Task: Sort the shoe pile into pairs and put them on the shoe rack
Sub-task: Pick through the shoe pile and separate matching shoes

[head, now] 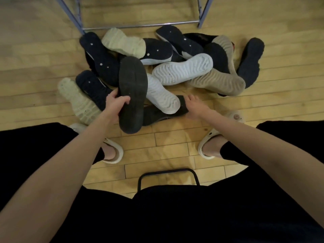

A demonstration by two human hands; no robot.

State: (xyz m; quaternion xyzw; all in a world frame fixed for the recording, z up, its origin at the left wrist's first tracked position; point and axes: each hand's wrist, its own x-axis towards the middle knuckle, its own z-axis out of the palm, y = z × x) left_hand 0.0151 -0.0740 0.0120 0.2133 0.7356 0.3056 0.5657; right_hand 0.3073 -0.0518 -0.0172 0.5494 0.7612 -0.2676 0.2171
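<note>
Black shoe (133, 95) — sole up, lengthwise, left hand (114, 102)

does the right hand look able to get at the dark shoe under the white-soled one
Probably yes: the right hand is already at the dark shoe's exposed end, though the white-soled shoe lies across it.

We have a single view, from a wide-angle camera on the person's head, tilted steeply forward and down over the lap. It looks past two bare forearms to the pale wooden plank floor (175, 146), where a heap of upturned shoes (175, 71) fills the upper middle of the frame. The grey metal-tube shoe rack (140, 26) is cut off by the top edge, so we see only its lowest bar and legs. The lens bends straight lines near the borders. The black seat frame (168, 172) sits close beneath us.
</note>
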